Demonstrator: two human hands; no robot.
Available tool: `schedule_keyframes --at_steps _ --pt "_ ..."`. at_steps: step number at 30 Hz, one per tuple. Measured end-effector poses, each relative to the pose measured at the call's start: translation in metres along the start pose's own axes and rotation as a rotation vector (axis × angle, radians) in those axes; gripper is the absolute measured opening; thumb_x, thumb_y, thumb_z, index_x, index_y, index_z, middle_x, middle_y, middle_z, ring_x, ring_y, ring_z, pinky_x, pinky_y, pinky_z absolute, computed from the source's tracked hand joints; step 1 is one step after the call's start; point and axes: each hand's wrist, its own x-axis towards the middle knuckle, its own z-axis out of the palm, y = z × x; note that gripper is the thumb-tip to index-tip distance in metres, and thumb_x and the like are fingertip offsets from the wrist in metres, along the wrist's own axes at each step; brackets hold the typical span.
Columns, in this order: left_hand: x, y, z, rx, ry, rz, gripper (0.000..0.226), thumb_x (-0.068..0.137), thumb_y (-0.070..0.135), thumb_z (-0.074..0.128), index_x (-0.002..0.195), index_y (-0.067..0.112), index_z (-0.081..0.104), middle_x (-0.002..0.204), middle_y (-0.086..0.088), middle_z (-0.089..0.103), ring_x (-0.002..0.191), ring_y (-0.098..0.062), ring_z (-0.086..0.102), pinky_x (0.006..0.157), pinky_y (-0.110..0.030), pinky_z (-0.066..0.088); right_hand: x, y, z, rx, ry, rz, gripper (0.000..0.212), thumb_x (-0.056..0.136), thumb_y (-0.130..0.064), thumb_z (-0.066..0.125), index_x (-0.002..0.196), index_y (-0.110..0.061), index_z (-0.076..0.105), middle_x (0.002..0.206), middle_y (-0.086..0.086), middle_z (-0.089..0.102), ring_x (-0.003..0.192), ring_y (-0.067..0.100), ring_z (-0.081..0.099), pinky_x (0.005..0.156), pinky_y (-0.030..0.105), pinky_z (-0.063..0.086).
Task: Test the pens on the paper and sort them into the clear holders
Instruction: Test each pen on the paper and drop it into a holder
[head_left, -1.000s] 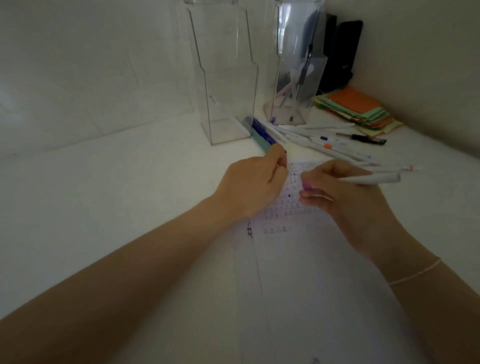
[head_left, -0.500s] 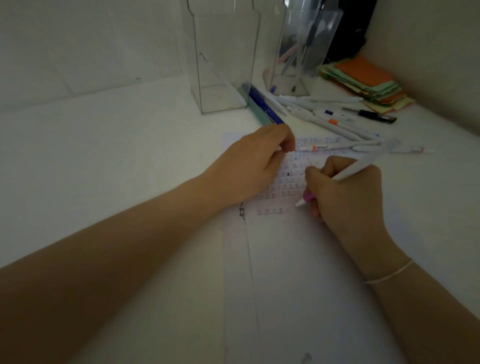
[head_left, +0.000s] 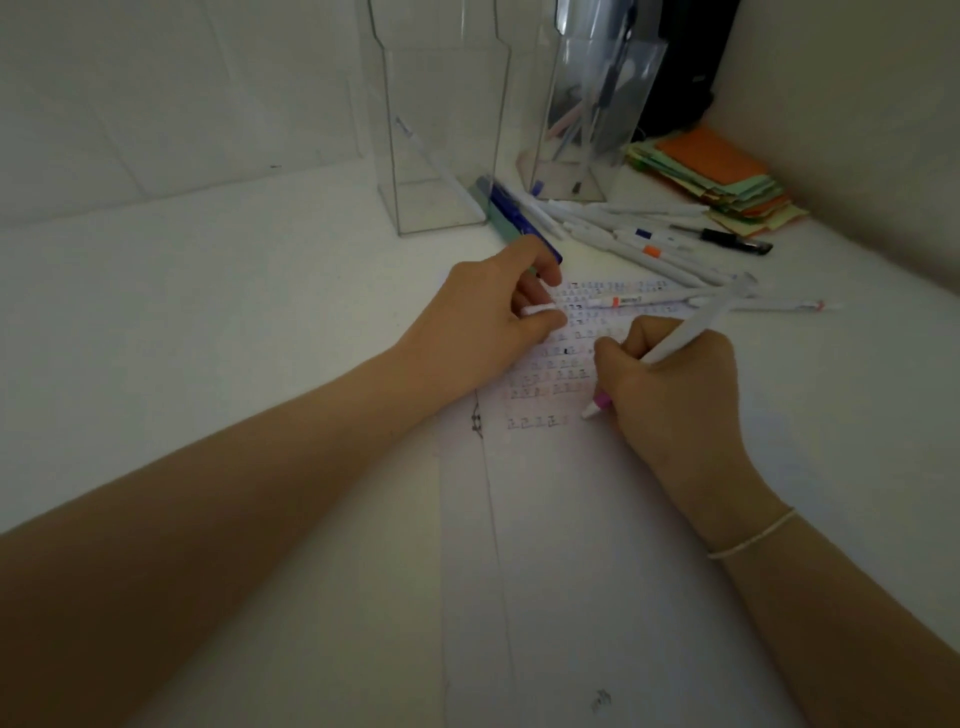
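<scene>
Two hands work: our right hand (head_left: 675, 384) grasps a white pen (head_left: 670, 348) on paper (head_left: 571, 519), left hand (head_left: 488, 317) pinches its cap (head_left: 537, 310).

Loose pens (head_left: 639, 241) crowd the holders (head_left: 441, 156); left tabletop (head_left: 208, 312) lies open.

We see white desk (head_left: 208, 322) | near: paper (head_left: 571, 545) | far: two clear holders (head_left: 441, 156), loose pens (head_left: 623, 244) | far right: coloured notes (head_left: 727, 176)
</scene>
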Motion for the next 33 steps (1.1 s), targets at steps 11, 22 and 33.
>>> schedule_keyframes --at_steps 11,22,33 --pt "0.0 -0.003 0.001 0.025 0.001 0.1 0.011 0.083 0.023 0.069 0.09 0.016 0.065 0.084 0.013 0.061 0.076 0.003 0.056 0.068 -0.004 0.041 -0.002 0.002 0.002 0.041 -0.04 -0.006 0.03 0.081 -0.005 0.062 0.062 0.016 0.051 0.059 0.031 0.055 0.041 0.013 0.04 0.043 0.017 0.037" --pt "-0.007 0.009 -0.005 -0.153 -0.064 0.081 0.006 0.086 0.016 0.065 0.091 0.014 0.064 0.086 0.0 0.066 0.075 -0.009 0.06 0.071 -0.022 0.05 0.006 -0.002 -0.015 1.042 0.004 0.29 0.012 0.087 -0.006 0.059 0.076 -0.007 0.064 0.068 0.003 0.07 0.07 0.016 0.07 0.068 0.027 0.057" --pt "-0.007 0.007 -0.004 -0.209 -0.094 0.099 0.012 0.081 0.009 0.07 0.082 0.014 0.059 0.091 0.001 0.069 0.081 -0.012 0.065 0.078 -0.033 0.054 0.007 0.003 -0.013 1.015 -0.023 0.24 0.033 0.093 -0.006 0.051 0.061 -0.01 0.059 0.056 0.006 0.065 0.046 0.017 0.057 0.047 0.023 0.05"
